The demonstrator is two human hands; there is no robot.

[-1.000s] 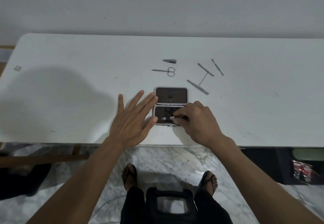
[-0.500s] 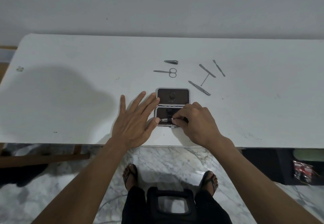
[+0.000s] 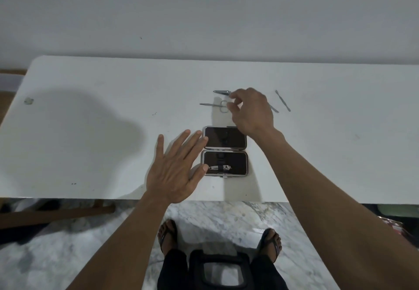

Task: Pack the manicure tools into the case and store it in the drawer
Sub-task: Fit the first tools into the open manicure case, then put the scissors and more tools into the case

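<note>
Head view: the right hand (image 3: 251, 111) hovers over the white counter (image 3: 90, 131), its grip loosely curled and empty, fingertips just above the loop handles of the small steel scissors (image 3: 215, 105). Just beyond the grip lies a short nail clipper (image 3: 221, 92); to its right, a thin metal pusher (image 3: 282, 100) lies well apart, and another slim tool (image 3: 273, 107) pokes out from under the hand. Nearer than the grip, the hinged case (image 3: 225, 151) lies open flat, two dark-lined rounded rectangles with grey metal rims, close to the counter's near edge. A shiny clipper (image 3: 221, 167) sits in the nearer half. The left hand (image 3: 175, 169) rests flat, fingers spread, grip released, touching the case's left rim. Wide bare counter lies left of it.
</note>
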